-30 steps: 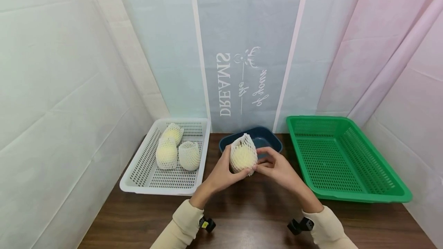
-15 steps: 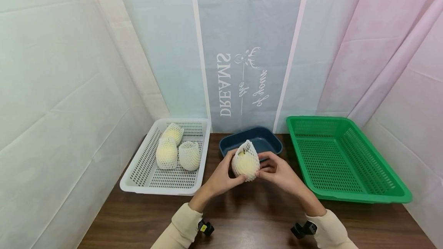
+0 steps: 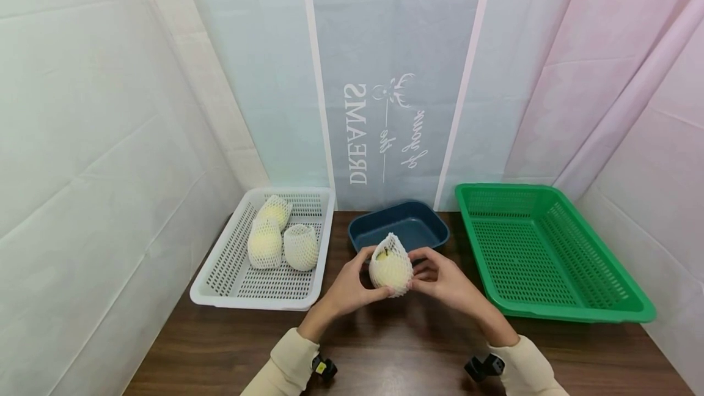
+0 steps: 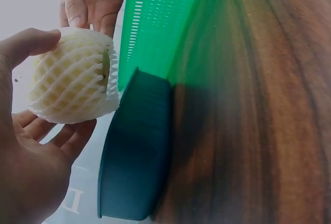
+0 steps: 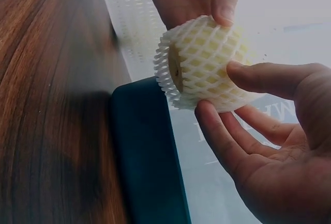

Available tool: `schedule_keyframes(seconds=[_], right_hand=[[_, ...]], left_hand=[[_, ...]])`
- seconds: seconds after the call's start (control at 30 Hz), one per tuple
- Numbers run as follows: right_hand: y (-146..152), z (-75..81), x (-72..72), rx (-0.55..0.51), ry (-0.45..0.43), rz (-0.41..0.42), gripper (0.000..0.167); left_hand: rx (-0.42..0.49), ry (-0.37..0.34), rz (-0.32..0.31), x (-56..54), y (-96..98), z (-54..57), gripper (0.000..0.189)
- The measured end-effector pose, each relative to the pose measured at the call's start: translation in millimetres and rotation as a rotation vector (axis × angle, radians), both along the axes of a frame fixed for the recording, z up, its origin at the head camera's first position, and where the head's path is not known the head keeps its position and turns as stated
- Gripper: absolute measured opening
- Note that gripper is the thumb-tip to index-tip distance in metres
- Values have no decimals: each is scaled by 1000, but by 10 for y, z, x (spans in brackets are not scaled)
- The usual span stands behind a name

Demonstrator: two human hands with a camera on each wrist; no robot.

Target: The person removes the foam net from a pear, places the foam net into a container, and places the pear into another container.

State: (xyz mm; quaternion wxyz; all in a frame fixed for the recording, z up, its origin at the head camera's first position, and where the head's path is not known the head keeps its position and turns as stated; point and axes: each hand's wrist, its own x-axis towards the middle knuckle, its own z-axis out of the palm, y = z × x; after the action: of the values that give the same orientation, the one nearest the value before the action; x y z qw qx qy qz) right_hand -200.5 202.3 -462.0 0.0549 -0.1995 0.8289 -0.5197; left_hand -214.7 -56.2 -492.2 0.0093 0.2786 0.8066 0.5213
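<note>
A pale yellow pear (image 3: 393, 272) in a white foam net is held up between both hands, close in front of a dark blue basin (image 3: 357, 232). Its short stem shows through the net's open top, which tapers to a peak in the head view. My left hand (image 3: 348, 286) grips it from the left, thumb on the near side and fingers beneath. From the other side my right hand (image 3: 447, 281) pinches the net; in the right wrist view its thumb and forefinger press on the foam (image 5: 209, 61).
At left, a white slotted basket (image 3: 250, 303) holds three net-wrapped fruits (image 3: 265, 248). A green slotted basket (image 3: 572, 315) stands at right. Cloth hangings (image 3: 385, 29) close off the back and sides of the brown wooden table (image 3: 396, 347).
Both hands have lowered the pear and drawn it nearer, so more of the blue basin shows. The net's opening has turned to show the stem more clearly.
</note>
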Motion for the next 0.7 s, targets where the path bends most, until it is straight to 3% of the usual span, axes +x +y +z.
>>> schedule_keyframes(seconds=[0.37,0.7], right_hand=[[45,-116,-36,12,10,74,42],[58,-204,-48,36,-7,144,44]], left_hand=[[-18,5,-18,11,5,-128,78],[-92,22,-10,24,-10,-206,78]])
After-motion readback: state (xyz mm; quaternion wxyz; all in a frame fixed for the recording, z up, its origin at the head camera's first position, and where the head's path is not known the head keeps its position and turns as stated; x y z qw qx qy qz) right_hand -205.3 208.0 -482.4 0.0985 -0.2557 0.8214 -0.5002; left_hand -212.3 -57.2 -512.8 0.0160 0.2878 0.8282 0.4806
